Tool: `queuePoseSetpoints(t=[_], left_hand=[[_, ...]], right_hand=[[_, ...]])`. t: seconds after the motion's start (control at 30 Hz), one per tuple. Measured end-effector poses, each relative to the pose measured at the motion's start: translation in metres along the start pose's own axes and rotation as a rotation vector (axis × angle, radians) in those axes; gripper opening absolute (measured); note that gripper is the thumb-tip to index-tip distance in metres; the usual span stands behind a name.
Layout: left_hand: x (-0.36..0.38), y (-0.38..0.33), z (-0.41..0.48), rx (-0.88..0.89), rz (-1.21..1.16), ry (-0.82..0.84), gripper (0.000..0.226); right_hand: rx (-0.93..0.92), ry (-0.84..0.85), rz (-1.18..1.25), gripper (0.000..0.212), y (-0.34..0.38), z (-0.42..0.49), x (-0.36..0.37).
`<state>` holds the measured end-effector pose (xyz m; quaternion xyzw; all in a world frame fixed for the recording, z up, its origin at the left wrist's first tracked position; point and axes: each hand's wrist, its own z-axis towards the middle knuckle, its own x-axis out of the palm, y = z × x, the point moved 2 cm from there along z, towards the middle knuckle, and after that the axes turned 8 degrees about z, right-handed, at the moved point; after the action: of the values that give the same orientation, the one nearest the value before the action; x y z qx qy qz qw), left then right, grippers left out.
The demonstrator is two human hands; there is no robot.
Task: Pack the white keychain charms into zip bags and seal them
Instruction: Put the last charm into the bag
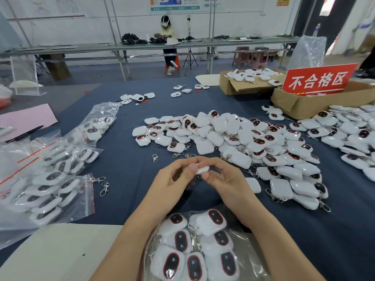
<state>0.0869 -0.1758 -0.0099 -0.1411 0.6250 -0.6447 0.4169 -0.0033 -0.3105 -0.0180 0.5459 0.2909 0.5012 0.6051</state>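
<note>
Bag (250,260) sits closest, between the forearms. Left hand (172,179) and right hand (221,177) share a grip, pinching one charm (203,169), long axis crosswise, just beyond the bag; I'd guess either hand reaches it equally.

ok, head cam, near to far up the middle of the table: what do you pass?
zip bag of charms → left hand and right hand pinching one white charm → loose charm pile → stray charms at the cloth's far edge → far bench with a seated person.
</note>
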Motion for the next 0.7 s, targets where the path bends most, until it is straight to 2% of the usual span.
queuePoseSetpoints(t=[0.07, 0.17, 0.33, 0.57, 0.7], left_hand=[[-0.0016, 0.0016, 0.0009, -0.005, -0.002, -0.033, 0.023], [-0.001, 0.0048, 0.0019, -0.009, 0.014, -0.059, 0.027], [-0.002, 0.0061, 0.0022, -0.004, -0.007, -0.094, 0.027], [-0.0016, 0.0074, 0.0031, 0.008, -0.006, -0.1, 0.019], [-0.0017, 0.0087, 0.0037, 0.011, -0.012, -0.094, 0.019]], right_hand=[[0.017, 0.003, -0.034, 0.032, -0.0011, 0.0007, -0.0001], [0.059, -0.043, 0.02, 0.032, -0.0028, 0.0014, -0.0009], [0.087, -0.167, 0.027, 0.015, -0.0046, 0.0021, -0.0033], [0.043, -0.203, -0.073, 0.033, -0.0035, 0.0014, -0.0045], [0.028, -0.219, -0.122, 0.027, -0.0023, 0.0013, -0.0061]])
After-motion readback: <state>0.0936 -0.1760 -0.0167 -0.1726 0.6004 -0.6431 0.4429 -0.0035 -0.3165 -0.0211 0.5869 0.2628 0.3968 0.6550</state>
